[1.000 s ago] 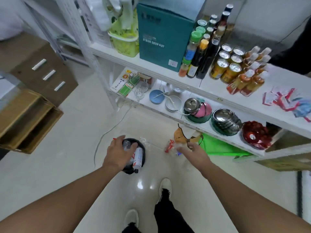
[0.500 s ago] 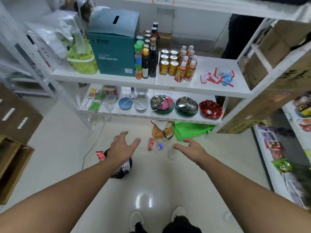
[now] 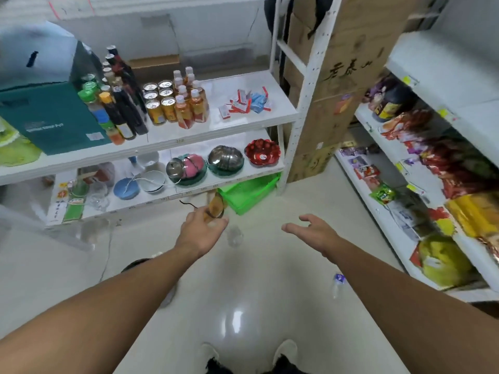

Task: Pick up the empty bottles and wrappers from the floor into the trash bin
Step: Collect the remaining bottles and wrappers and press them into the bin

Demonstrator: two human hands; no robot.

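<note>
I am looking at a clear empty bottle (image 3: 234,237) lying on the pale floor (image 3: 270,265) just ahead of my feet, between my two outstretched hands, and a second clear bottle (image 3: 338,285) with a bluish cap is lying farther right, partly tucked behind my right forearm. The trash bin (image 3: 135,264) is showing only as a dark sliver at my left forearm, mostly hidden, so I cannot tell what is in it. An orange wrapper-like scrap (image 3: 216,207) is sitting just beyond my left fingers, near the green basket (image 3: 249,193) under the white shelf unit (image 3: 216,125); blur is keeping me from saying whether the fingers are touching it.

My left hand (image 3: 201,233) is reaching forward with fingers loosely extended and nothing in them. My right hand (image 3: 310,232) is hanging spread, palm down, empty as well.

I am judging this as the reach for the next item, with both bottles yet to collect. The next move is calling for me to bend lower, bring one hand down onto the nearer bottle, wrap the fingers round its body, then carry it back left to the bin.
</note>
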